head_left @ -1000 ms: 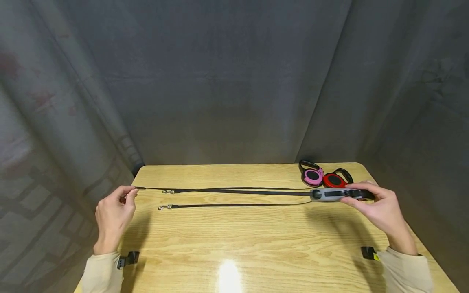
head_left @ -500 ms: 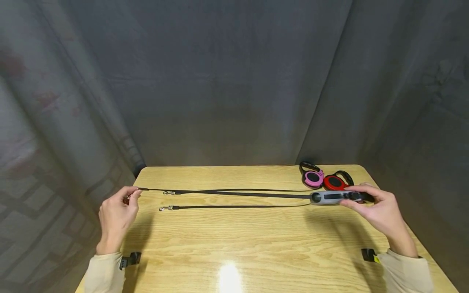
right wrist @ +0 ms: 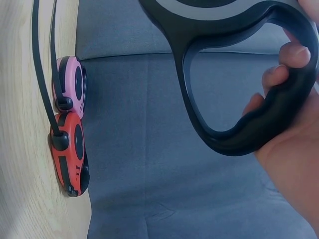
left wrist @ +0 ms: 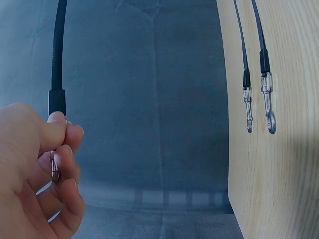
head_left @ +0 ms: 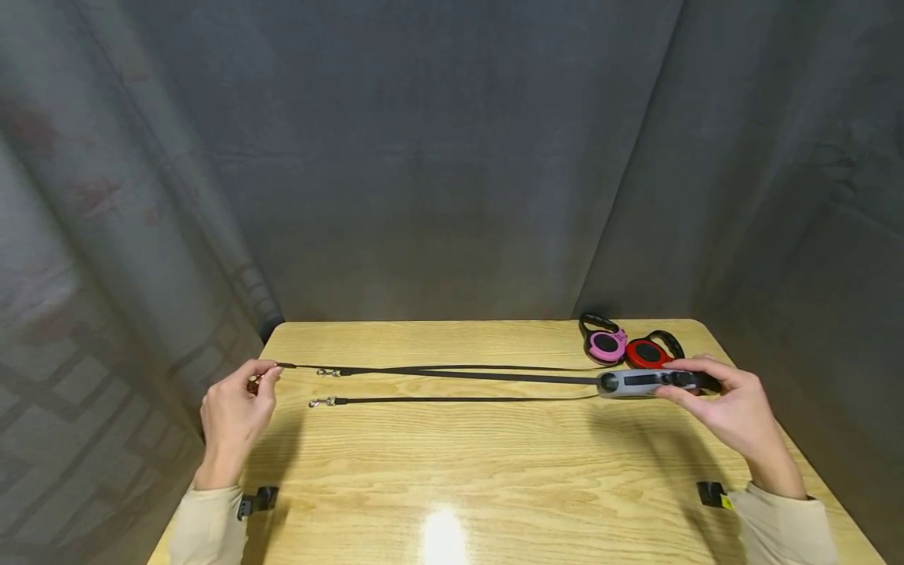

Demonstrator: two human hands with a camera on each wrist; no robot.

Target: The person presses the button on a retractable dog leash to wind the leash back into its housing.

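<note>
My right hand (head_left: 730, 408) grips a grey retractable leash housing (head_left: 639, 382) by its black handle (right wrist: 239, 107), held above the table's right side. Its black strap (head_left: 452, 373) runs left to my left hand (head_left: 236, 408), which pinches the strap's end with the metal clip (left wrist: 55, 167) just past the table's left edge. A pink leash housing (head_left: 603, 343) and a red leash housing (head_left: 646, 351) lie at the back right. Each has its strap pulled out leftward, ending in a metal snap (head_left: 321, 402) and a second snap (head_left: 326, 372).
The wooden table (head_left: 480, 471) is backed and flanked by grey curtain. A black clip (head_left: 257, 500) sits at the near left edge and another black clip (head_left: 709, 493) at the near right edge. A light glare lies on the near middle of the tabletop.
My left hand has drifted a little to the right with the strap end. The right hand and grey housing have barely moved.
</note>
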